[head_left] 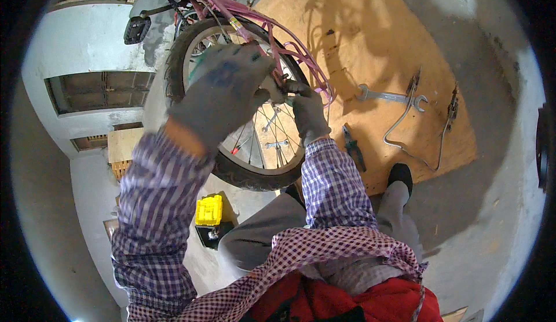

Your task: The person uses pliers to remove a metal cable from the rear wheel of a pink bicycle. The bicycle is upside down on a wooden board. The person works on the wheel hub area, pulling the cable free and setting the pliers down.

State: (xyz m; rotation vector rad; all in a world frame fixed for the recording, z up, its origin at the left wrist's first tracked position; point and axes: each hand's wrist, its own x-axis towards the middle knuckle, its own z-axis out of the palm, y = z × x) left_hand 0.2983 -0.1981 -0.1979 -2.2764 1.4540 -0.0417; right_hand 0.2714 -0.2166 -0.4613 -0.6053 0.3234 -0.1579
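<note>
1. The left hand [223,81], in a grey glove with dark and green stains, is over the upper middle of the wheel, its fingers bent in; whether it grips anything cannot be told, as the glove covers the spot.
2. The right hand [310,113], also gloved, is just beside it, thumb and fingers curled close to a small part near the wheel's centre; what they hold, if anything, is hidden.
3. The wheel [175,70], with a black tyre, is under and around both hands, its lower edge toward the person.
4. The pink frame [234,17] of the bicycle runs across the wheel from the upper left, and a black pedal [136,30] sticks out farther left.
5. Through the spokes, a small wrench [277,144] shows.
6. Right of the wheel, pliers [354,148] lie on a wooden board [376,162].
7. Beyond them on the board lie a larger open-ended wrench [385,96] and a bent metal wire [391,136] with dark ends.
8. A dark shoe [399,175] is at the board's near edge.
9. Lower left, a yellow and black box [209,209] is on the floor [200,264].
</note>
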